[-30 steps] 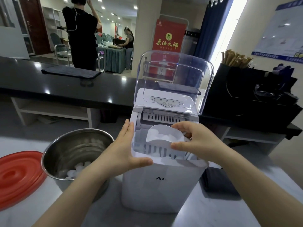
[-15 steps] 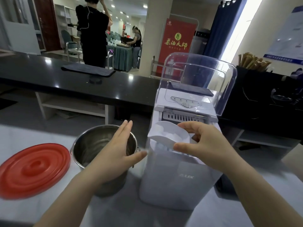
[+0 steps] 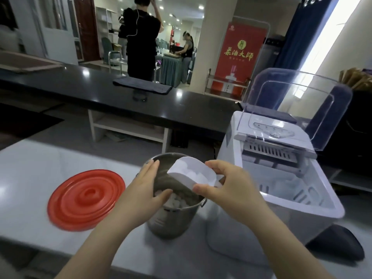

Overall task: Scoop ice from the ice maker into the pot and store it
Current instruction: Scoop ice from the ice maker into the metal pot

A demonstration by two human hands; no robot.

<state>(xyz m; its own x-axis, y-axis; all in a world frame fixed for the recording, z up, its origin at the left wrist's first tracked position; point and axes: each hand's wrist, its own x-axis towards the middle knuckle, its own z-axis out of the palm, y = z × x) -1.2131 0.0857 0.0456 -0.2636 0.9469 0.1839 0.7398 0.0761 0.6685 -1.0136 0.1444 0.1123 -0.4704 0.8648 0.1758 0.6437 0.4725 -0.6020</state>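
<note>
A steel pot (image 3: 171,222) stands on the white counter, with ice cubes (image 3: 178,201) lying inside it. My right hand (image 3: 227,188) grips a white plastic scoop (image 3: 191,174) loaded with ice and holds it tilted over the pot's mouth. My left hand (image 3: 145,190) rests on the pot's left rim, fingers straight along the outside and thumb inside the rim. To the right stands the white ice maker (image 3: 281,198), its clear lid (image 3: 298,105) raised and its basket exposed.
A red round lid (image 3: 84,199) lies flat on the counter left of the pot. A long black counter (image 3: 120,97) with a folded dark cloth runs behind. People stand in the room beyond. A dark object (image 3: 338,244) lies at the ice maker's right base.
My right hand lifted the filled scoop out of the ice maker and carried it left over the pot. My left hand left the ice maker's front and moved to the pot's rim.
</note>
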